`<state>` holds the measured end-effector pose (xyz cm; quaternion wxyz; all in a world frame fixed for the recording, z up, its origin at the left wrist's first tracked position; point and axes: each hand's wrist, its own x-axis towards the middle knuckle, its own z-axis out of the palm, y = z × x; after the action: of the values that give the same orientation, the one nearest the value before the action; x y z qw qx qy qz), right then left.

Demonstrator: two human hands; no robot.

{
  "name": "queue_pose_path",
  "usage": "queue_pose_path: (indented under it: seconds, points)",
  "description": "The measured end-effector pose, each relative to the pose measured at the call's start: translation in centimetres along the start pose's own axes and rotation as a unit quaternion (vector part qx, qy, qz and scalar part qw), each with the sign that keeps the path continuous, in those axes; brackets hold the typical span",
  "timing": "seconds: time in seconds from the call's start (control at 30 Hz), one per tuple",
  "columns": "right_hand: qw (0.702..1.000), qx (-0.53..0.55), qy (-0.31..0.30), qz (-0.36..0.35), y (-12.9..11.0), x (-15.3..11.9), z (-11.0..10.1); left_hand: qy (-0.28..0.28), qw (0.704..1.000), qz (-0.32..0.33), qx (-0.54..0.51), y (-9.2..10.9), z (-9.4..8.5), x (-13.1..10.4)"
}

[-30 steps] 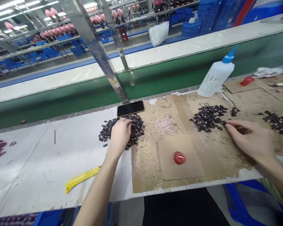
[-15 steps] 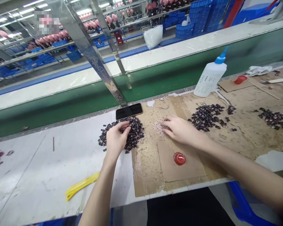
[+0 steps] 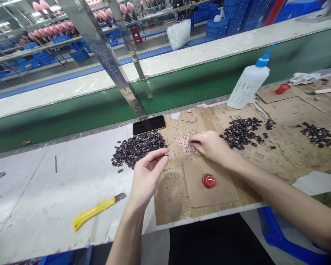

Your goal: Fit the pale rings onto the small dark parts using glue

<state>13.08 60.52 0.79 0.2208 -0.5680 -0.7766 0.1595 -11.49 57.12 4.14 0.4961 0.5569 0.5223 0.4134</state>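
Observation:
My left hand (image 3: 150, 171) is held over the right edge of a pile of small dark chips (image 3: 136, 149), thumb and forefinger pinched together; what sits between the tips is too small to make out. At a heap of tiny pale pinkish beads (image 3: 184, 143), my right hand (image 3: 208, 145) has its fingertips closed down among them, and whatever they grip is hidden. Nearer to me, a shiny red cap-like dish (image 3: 209, 180) rests on a cardboard square (image 3: 190, 187).
A black phone (image 3: 149, 125) lies behind the left pile. Rightward are more dark chips (image 3: 241, 132), a white glue bottle (image 3: 248, 86) with blue nozzle, a red cup (image 3: 283, 88) and a knife (image 3: 324, 91). A yellow-handled scraper-like tool (image 3: 95, 212) lies front left. A metal post (image 3: 107, 62) rises behind.
My left hand has moved off the dark chips, rightward and towards me, with its fingertips pinched. My right hand stays at the beads. The view has shifted slightly.

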Motion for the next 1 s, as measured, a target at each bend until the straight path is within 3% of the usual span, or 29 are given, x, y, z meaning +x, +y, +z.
queue_pose_path:
  seconds: [0.13,0.2,0.23,0.33,0.4,0.47,0.53,0.63,0.87,1.0]
  points:
    - [0.995,0.073,0.057,0.025,0.1,-1.4,-1.0,0.034,0.999,0.027,-0.022,0.2,1.8,-1.8]
    - [0.976,0.18,0.096,0.072,-0.3,-3.1,-1.7,0.057,0.995,0.079,-0.003,0.4,3.1,-3.0]
    - [0.952,0.266,0.111,0.104,-0.7,-4.1,-2.0,0.058,0.992,0.115,0.015,0.6,3.8,-3.6]
    - [0.811,0.546,0.108,0.18,-2.3,-7.3,-2.9,0.035,0.972,0.223,0.062,1.5,5.7,-5.1]
    - [0.735,0.646,0.085,0.188,-3.6,-9.0,-3.2,0.025,0.959,0.273,0.073,2.0,6.7,-5.7]
    - [0.689,0.697,0.064,0.188,-4.6,-9.9,-3.2,0.026,0.944,0.315,0.095,2.3,7.3,-6.0]
    - [0.665,0.72,0.053,0.189,-5.3,-10.4,-3.2,0.03,0.924,0.355,0.137,2.5,7.6,-6.1]
    - [0.667,0.715,0.073,0.197,-5.6,-10.5,-3.2,0.037,0.896,0.397,0.196,2.7,7.5,-6.0]
    - [0.791,0.547,0.169,0.216,-6.7,-11.1,-3.5,0.023,0.857,0.435,0.275,2.7,7.2,-5.5]
    - [0.835,0.479,0.19,0.194,-7.6,-11.7,-3.8,0.008,0.853,0.42,0.309,2.5,7.4,-5.5]
